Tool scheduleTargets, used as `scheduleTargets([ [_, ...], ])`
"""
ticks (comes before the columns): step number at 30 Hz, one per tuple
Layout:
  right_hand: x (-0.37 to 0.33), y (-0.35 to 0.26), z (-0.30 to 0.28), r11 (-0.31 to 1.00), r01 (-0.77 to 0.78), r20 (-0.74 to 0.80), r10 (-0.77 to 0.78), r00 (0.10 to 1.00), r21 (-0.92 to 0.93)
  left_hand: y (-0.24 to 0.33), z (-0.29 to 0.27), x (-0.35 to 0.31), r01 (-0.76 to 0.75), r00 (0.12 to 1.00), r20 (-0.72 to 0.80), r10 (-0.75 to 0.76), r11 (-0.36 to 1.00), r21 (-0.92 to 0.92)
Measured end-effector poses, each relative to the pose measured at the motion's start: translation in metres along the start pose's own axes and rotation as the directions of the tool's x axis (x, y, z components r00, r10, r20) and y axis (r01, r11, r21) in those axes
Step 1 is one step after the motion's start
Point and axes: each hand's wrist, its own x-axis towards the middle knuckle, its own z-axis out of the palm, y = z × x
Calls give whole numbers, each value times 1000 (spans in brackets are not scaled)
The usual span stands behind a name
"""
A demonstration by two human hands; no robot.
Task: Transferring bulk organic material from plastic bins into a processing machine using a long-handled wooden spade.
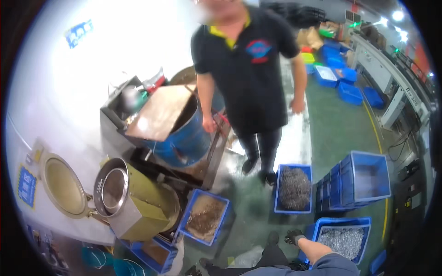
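Nearest me, at the lower edge, what looks like my gloved left hand [193,272] lies well left of the silver-filled bin, too cut off for me to tell its fingers' state. My gloved right hand [293,237] hangs just left of that blue bin [341,221], apparently clear of its rim; I see nothing in it, but the fingers are too small and dark for me to say whether they are spread or pressed together. The bin sits on the floor [251,209]. I'd expect it to be heavy, with stiff plastic walls and a load of loose, slippery metal pieces [341,240] that could shift if tipped; I'd take it under the rim at two opposite sides, keeping it level. It looks squarish and bright blue, heaped with small shiny bits whose shape I can't make out. Just beyond it stand tall blue stacked bins [352,177], and, beyond and to its left, a bin of darker metal pieces [294,187], which I judge similarly weighty. Farther past that, a person in a dark shirt [244,73] stands facing my way.
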Motion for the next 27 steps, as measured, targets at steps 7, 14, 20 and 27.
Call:
scheduleTargets([
  [7,-69,-80,-1,881,-249,70,301,951,-402,-8,-34,-59,-66,980,2,-200,-335,-940],
  [14,-17,-2,68,936,-343,18,345,938,-73,16,45,-7,-47,997,-76,30,-549,-835],
  [20,-61,31,92,910,-376,-97,396,913,176,-9,8,-31,20,985,95,-144,-451,-892],
  [27,-6,-48,162,742,-301,-141,467,873,599,99,49,-94,65,858,277,-433,-443,-894],
])
